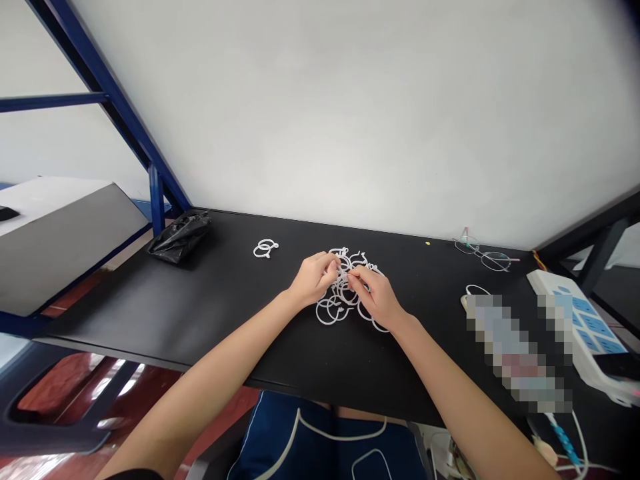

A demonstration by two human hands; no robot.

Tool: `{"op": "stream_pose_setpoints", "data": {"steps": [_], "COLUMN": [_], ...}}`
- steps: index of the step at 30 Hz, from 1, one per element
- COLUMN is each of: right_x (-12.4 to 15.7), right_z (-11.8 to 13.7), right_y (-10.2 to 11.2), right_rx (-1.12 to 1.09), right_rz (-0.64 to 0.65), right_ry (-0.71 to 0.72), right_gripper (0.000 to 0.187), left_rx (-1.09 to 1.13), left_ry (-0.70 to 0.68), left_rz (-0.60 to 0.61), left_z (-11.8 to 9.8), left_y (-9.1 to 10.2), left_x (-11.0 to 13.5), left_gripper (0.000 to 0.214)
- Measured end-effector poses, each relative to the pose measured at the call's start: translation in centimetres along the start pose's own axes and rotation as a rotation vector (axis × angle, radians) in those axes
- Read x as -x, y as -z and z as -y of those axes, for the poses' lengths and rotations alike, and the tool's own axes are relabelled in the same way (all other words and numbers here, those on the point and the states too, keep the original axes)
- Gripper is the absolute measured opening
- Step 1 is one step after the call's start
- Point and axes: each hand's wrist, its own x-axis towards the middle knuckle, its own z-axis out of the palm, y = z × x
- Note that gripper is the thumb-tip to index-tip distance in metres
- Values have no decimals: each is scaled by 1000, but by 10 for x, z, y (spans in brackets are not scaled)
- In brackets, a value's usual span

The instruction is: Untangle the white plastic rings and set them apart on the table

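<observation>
A loose pile of white plastic curtain rings (327, 312), some with visible gaps and small end knobs, lies on the black table (235, 300). My left hand (315, 280) is at the pile's left side, thumb and fingers pinched on a white ring. From the right, my right hand (377, 293) reaches over the pile, its thumb and forefinger also closed on a white ring. The fingers partly hide what they grip, and several rings lie beneath and between the hands. Apart from the pile, a few overlapping white rings (264, 249) rest farther left.
A crumpled black plastic bag (181, 237) sits at the table's back left. Eyeglasses (484, 255) lie at the back right. Nearer on the right are a blurred-out phone-like object (515, 350) with a cable and a white power strip (583, 333). A wall rises behind the table.
</observation>
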Motion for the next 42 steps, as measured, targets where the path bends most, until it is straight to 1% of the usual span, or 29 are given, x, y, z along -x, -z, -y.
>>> {"op": "stream_pose_setpoints", "data": {"steps": [5, 9, 11, 17, 23, 30, 36, 42], "right_x": [1, 2, 2, 2, 2, 1, 3, 3], "right_z": [2, 3, 4, 3, 4, 4, 0, 1], "right_y": [0, -1, -2, -3, -1, -1, -5, -4], "right_rx": [12, 20, 9, 64, 59, 48, -9, -5], "right_rz": [-31, -39, -44, -71, -60, -63, -75, -89], "right_ry": [-25, -4, 10, 20, 44, 49, 4, 33], "right_gripper": [23, 20, 19, 21, 22, 21, 17, 17], "left_rx": [72, 108, 106, 89, 55, 26, -22, -69], "left_ry": [51, 130, 143, 92, 19, 24, 24, -12], "left_rz": [-7, -13, -23, -28, -24, -30, -30, -32], "left_z": [-2, -4, -4, -5, -7, -6, -6, -4], "left_y": [-1, 3, 4, 3, 3, 3, 5, 6], "left_x": [-2, -5, -6, -5, -5, -5, -5, -4], "left_gripper": [34, 39, 40, 36, 32, 31, 32, 32]}}
